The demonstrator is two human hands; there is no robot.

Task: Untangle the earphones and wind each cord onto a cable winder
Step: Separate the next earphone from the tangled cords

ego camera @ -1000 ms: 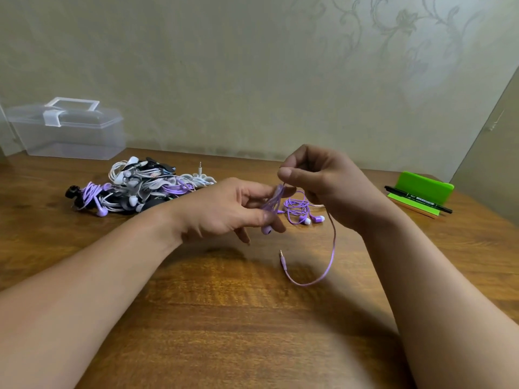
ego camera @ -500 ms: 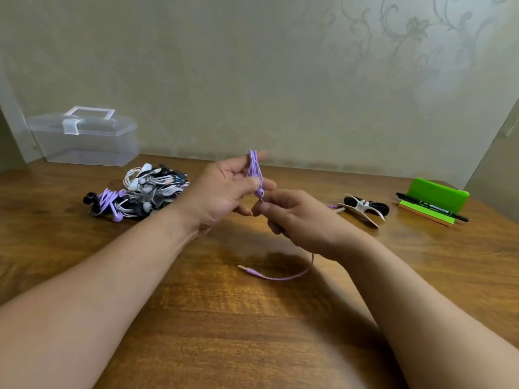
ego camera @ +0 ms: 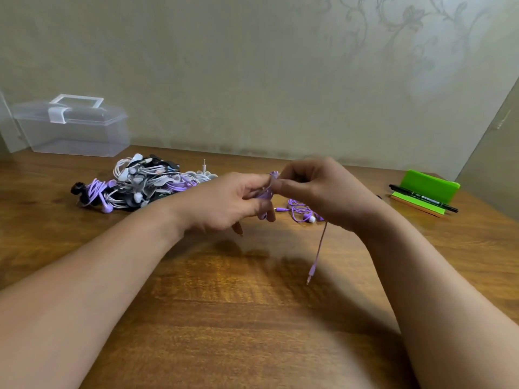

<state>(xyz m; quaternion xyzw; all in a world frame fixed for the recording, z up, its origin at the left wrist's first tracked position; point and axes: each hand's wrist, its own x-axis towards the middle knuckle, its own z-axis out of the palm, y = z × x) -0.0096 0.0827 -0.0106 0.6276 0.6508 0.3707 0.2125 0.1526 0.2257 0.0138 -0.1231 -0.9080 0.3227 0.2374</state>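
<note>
Left hand (ego camera: 224, 204) pinched a purple earphone cord (ego camera: 266, 194) above the worktop (ego camera: 224, 318) | right hand (ego camera: 325, 192) pinched the same cord, fingers curled, touching the left | plug (ego camera: 311, 273) hung down under the right hand | tangled earphone pile (ego camera: 137, 183) lay back left

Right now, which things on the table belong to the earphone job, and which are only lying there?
Belong to the job: purple cord, held by left hand and right hand; pile of tangled earphones; loose purple earphones behind the right hand.
Only lying there: clear plastic box; green stand; black pen.
</note>
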